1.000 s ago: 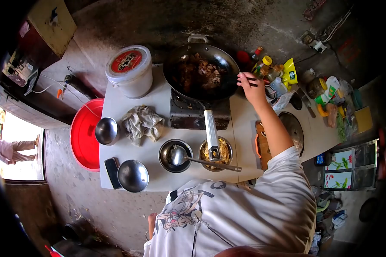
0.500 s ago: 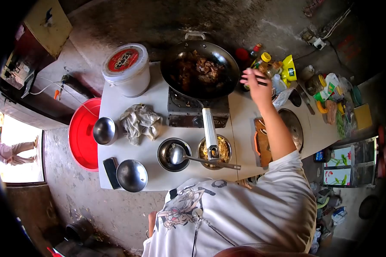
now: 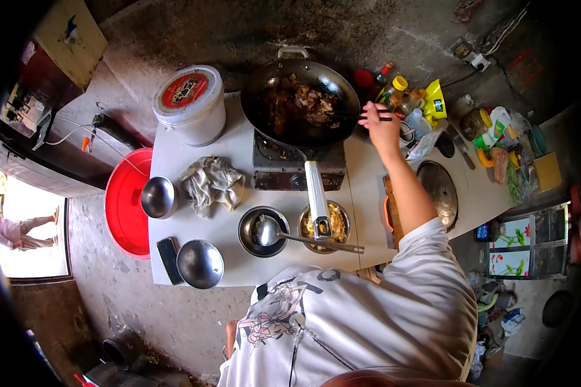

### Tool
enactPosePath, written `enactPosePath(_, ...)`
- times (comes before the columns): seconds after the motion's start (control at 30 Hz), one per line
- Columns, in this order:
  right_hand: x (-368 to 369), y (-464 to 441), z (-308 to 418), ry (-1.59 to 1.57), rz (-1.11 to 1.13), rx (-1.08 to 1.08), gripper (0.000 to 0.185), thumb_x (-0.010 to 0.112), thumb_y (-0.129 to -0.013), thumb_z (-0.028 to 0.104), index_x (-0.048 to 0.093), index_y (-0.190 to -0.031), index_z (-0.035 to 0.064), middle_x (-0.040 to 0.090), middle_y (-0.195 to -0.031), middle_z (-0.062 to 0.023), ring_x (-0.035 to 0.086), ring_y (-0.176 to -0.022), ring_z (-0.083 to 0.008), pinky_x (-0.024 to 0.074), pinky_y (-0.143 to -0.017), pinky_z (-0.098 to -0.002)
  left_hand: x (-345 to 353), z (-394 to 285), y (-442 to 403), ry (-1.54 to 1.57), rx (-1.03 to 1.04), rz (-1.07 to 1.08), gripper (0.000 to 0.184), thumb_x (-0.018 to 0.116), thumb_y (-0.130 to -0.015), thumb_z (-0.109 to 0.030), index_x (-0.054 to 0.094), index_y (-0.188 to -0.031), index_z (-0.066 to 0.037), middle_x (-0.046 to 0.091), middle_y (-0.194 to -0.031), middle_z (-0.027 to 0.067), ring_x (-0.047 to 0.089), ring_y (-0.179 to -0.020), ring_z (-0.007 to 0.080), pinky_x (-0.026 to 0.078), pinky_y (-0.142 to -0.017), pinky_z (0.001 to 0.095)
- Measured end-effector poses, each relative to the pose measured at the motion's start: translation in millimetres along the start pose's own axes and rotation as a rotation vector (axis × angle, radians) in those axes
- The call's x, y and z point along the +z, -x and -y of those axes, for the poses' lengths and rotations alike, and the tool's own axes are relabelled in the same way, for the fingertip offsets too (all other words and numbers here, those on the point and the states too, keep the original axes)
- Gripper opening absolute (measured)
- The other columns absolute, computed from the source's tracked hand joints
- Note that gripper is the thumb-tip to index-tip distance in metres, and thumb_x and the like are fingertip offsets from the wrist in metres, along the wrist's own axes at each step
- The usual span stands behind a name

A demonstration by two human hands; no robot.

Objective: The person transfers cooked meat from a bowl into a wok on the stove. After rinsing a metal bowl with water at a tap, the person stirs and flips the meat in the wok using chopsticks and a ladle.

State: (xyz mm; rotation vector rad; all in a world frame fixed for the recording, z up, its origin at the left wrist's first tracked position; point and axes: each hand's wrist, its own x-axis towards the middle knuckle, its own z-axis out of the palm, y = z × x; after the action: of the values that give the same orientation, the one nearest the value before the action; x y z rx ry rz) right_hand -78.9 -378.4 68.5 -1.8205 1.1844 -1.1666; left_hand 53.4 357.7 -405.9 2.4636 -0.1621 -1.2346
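two hands are showing up, and they're sitting well apart. the right hand is pinching some dark chopsticks just beside the right rim of the wok, and the far ends are pointing in toward the browned chunks of food. the left hand is hanging low by the shirt, mostly hidden, so i'm not able to tell if it's gripping anything. the wok is sitting on the stove, and its long handle is sticking out over a bowl of yellowish food, while a ladle is resting its cup in the metal bowl next door. handling-wise, the chopsticks are looking light and stiff but thin, probably getting slippery if grease is reaching them, so holding up near the back end like this is making sense and is keeping fingers off the hot metal. the chunks are looking slick, so i'm guessing they're wanting a squeeze across the thick middle. the loaded wok is probably feeling heavy, so the long handle plus the far loop are looking like the right grips.
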Motion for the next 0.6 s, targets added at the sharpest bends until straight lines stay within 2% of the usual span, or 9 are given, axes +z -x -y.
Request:
enactPosePath(0.1, 16.2, 12.6, 22.4, 0.120, 0.164, -0.252, 0.022, 0.054, -0.084, 0.020, 0.062, -0.080, 0.0000, 0.062, -0.061, -0.0070, 0.062, -0.056, -0.0143, 0.0458, -0.050, -0.0239, 1.4, -1.6, -0.5, 0.004, 0.000, -0.004, 0.039, 0.055, -0.075, -0.038, 0.064, -0.084, -0.001, 0.063, -0.080, 0.0186, 0.061, -0.077, 0.0296, 0.046, -0.068, 0.0387)
enactPosePath(0.3, 28.1, -12.4, 15.1, -0.072, 0.080, -0.010, 0.025, 0.052, -0.085, 0.020, 0.062, -0.080, -0.0018, 0.062, -0.066, -0.0092, 0.062, -0.057, -0.0143, 0.0464, -0.054, -0.0231, 6.0, -2.3, -2.5, 0.011, 0.003, -0.009, 0.039, 0.056, -0.075, -0.038, 0.064, -0.085, -0.001, 0.063, -0.080, 0.0183, 0.061, -0.076, 0.0289, 0.046, -0.068, 0.0385)
enactPosePath(0.43, 50.0, -8.7, 6.3, -0.116, 0.156, -0.111, 0.027, 0.049, -0.087, 0.022, 0.062, -0.082, -0.0023, 0.063, -0.067, -0.0095, 0.063, -0.059, -0.0145, 0.0476, -0.053, -0.0241, 5.8, -4.0, -4.7, 0.021, 0.009, -0.011, 0.038, 0.056, -0.075, -0.038, 0.064, -0.085, -0.001, 0.063, -0.080, 0.0181, 0.061, -0.076, 0.0284, 0.046, -0.068, 0.0384)
enactPosePath(0.53, 33.5, -26.9, 22.3, -0.217, 0.085, 0.061, 0.030, 0.049, -0.088, 0.024, 0.059, -0.082, -0.0038, 0.060, -0.065, -0.0088, 0.062, -0.056, -0.0156, 0.0471, -0.049, -0.0230, 3.8, -5.1, -5.2, 0.029, 0.010, -0.019, 0.038, 0.057, -0.075, -0.038, 0.064, -0.085, -0.002, 0.063, -0.080, 0.0179, 0.061, -0.076, 0.0281, 0.046, -0.068, 0.0383)
enactPosePath(0.6, 20.0, -33.1, 31.3, -0.298, 0.034, 0.042, 0.032, 0.048, -0.088, 0.025, 0.058, -0.080, -0.0039, 0.060, -0.065, -0.0095, 0.062, -0.055, -0.0152, 0.0466, -0.048, -0.0220, 4.5, -3.6, -5.5, 0.037, 0.005, -0.024, 0.038, 0.057, -0.075, -0.038, 0.064, -0.085, -0.002, 0.063, -0.080, 0.0178, 0.061, -0.076, 0.0279, 0.046, -0.067, 0.0382)
